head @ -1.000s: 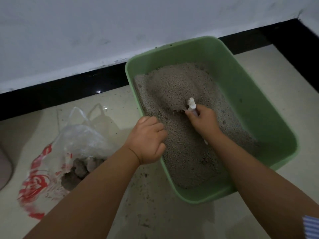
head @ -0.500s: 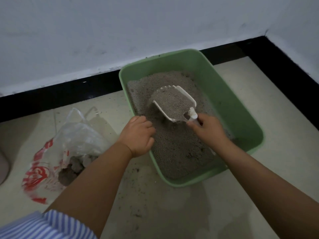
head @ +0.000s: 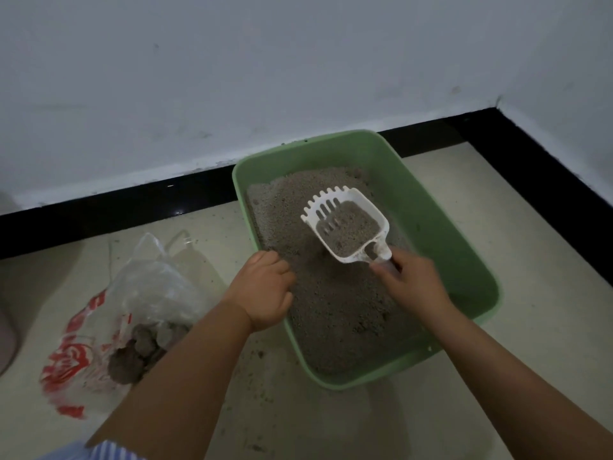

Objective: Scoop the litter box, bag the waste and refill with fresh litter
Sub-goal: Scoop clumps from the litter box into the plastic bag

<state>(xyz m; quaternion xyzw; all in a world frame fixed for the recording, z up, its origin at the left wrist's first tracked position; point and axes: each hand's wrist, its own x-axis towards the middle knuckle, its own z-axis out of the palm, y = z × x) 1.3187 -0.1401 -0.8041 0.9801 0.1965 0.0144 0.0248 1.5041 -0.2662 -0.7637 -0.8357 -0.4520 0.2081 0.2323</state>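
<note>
One white scoop (head: 346,227) sits at centre frame, lifted above the grey litter (head: 335,307) and partly loaded with it — your right hand (head: 413,283) grips its handle. Your left hand (head: 267,292) curls over the near-left rim of the green litter box (head: 441,224), which lies against the black baseboard (head: 116,204). At lower left, on the pale floor (head: 530,293), a clear red-printed plastic bag (head: 109,313) holds grey clumps (head: 142,350) — open-mouthed, well apart from the box.
</note>
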